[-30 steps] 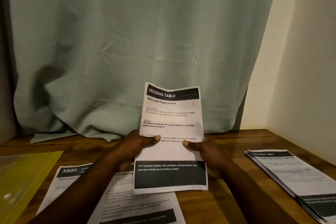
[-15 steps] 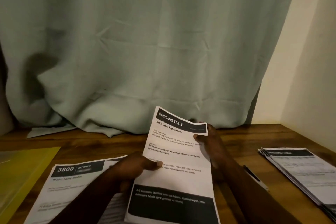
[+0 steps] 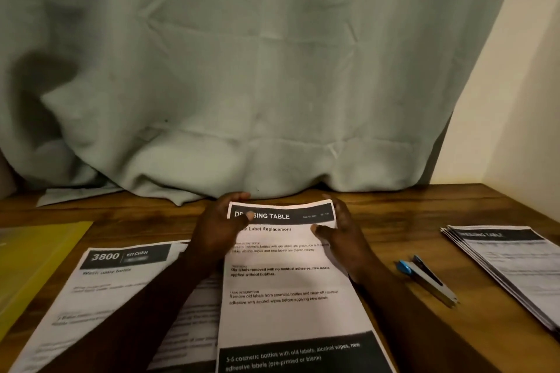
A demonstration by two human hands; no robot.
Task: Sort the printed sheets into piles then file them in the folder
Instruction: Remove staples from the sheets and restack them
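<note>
Nearest the viewer, the DRESSING TABLE sheet (image 3: 288,312) is running down the middle of the wooden table (image 3: 394,212), its black foot band reading "3-5 cosmetic bottles with old labels, alcohol wipes, new adhesive labels (pre-printed or blank)". Just left and partly under it, a sheet headed "3800 KITCHEN" (image 3: 121,281) is lying as what looks like a separate pile. Farther up, the left hand (image 3: 219,230) and right hand (image 3: 342,233) are pinching the sheet's top corners, thumbs on the print and fingers curled behind, probably checking the heading before sorting. Off right, a blue-and-grey tool (image 3: 427,280) is lying beside a matching stack of sheets (image 3: 515,263). The yellow folder (image 3: 39,251) is waiting far left, with a pale curtain (image 3: 272,70) hanging behind.
</note>
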